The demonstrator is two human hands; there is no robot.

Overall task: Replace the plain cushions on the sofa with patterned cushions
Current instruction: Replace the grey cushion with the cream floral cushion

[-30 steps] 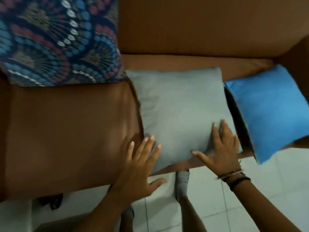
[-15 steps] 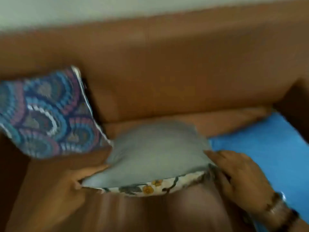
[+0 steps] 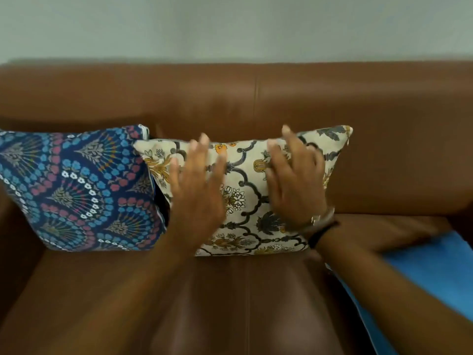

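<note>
A cream cushion with a grey and yellow floral pattern [image 3: 245, 190] stands upright against the backrest of the brown leather sofa [image 3: 384, 139]. My left hand [image 3: 198, 185] and my right hand [image 3: 297, 180] lie flat on its front, fingers spread, holding nothing. Touching its left side, a dark blue cushion with pink and blue fan motifs [image 3: 76, 190] leans on the backrest too. A plain blue cushion [image 3: 430, 272] lies on the seat at the lower right, partly hidden by my right forearm.
A pale wall [image 3: 230, 26] rises behind the sofa. The sofa's left armrest [image 3: 15, 239] sits beside the dark blue cushion. Bare brown seat [image 3: 230, 303] stretches in front of both patterned cushions.
The cushion lay grey side up on the seat. Both hands lifted and turned it, and it now stands patterned side out against the backrest. My view rose toward the wall.
</note>
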